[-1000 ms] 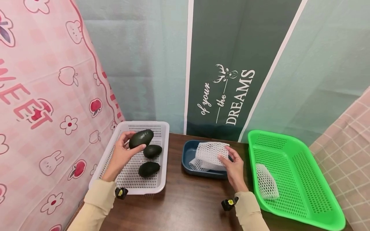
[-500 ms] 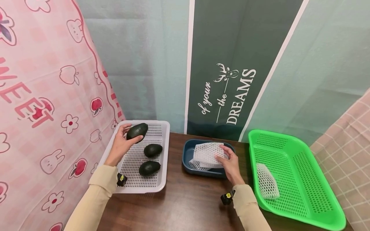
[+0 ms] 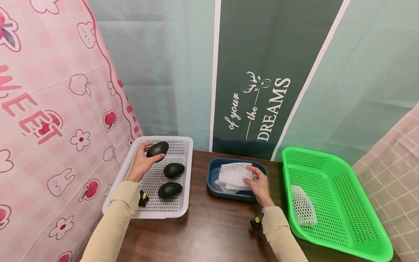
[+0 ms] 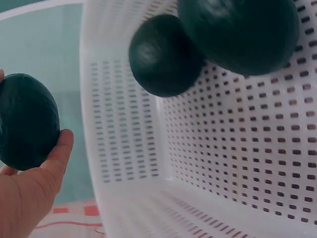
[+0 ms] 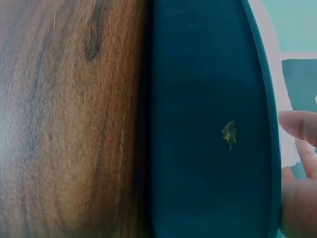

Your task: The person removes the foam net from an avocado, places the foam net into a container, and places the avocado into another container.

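Note:
My left hand (image 3: pixel 141 163) grips a dark green avocado (image 3: pixel 158 150) over the back of a white perforated basket (image 3: pixel 152 207). The thumb lies on the near side of the fruit, and the left wrist view shows this held avocado (image 4: pixel 27 121) beyond the basket's rim. Two more avocados, a middle one (image 3: pixel 174 170) and a nearer one (image 3: pixel 170 190), lie in the basket. My right hand (image 3: pixel 260 185) pinches the right end of a white foam net sleeve (image 3: pixel 234 174) in a small blue tray (image 3: pixel 214 169). In the right wrist view the blue tray's side (image 5: pixel 208 99) hides most of the sleeve.
On the right stands a large green basket (image 3: pixel 351 196), with another foam net sleeve (image 3: pixel 302 206) along its left side. A brown wooden table (image 3: pixel 206 229) carries everything. Curtains hang behind and on both sides, the pink one (image 3: pixel 65 109) close to the white basket.
The avocado in my left hand has moved slightly back, away from the other two. My right hand has shifted a little left with the net sleeve, which now sits lower in the tray.

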